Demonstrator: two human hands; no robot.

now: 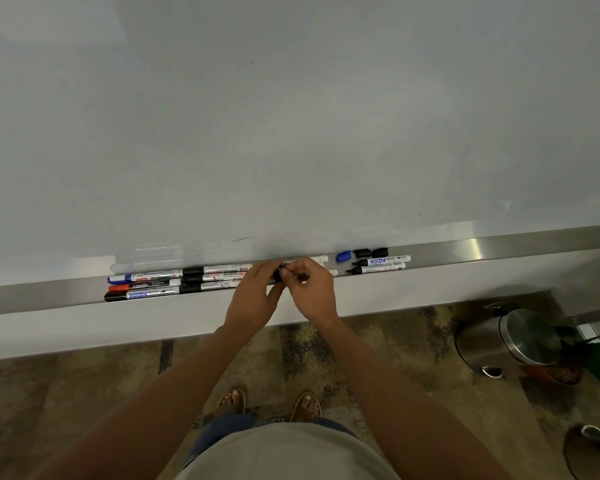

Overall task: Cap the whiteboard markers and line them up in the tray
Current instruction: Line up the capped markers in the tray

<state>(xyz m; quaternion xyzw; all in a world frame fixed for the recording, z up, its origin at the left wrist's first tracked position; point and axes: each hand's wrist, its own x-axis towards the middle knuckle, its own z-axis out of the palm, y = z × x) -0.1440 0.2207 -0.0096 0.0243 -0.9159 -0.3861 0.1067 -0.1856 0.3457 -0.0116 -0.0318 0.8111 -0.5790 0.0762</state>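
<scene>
Both my forearms reach forward, bare, converging at centre. My left hand (253, 299) and right hand (310, 292) meet, nearly touching. Fingers (293, 268) of both curl inward, pinching a small dark item between the fingertips.

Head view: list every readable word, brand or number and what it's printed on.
"camlin": black label on the red-capped marker, left group in the tray.
"DOMS": blue label on an uncapped marker, right group.
"DOMS", seen upside down: black-capped marker at the front left.
"MARKER": white marker barrel left of the left hand.
All other print on the barrels is too small or blurred to read.
</scene>
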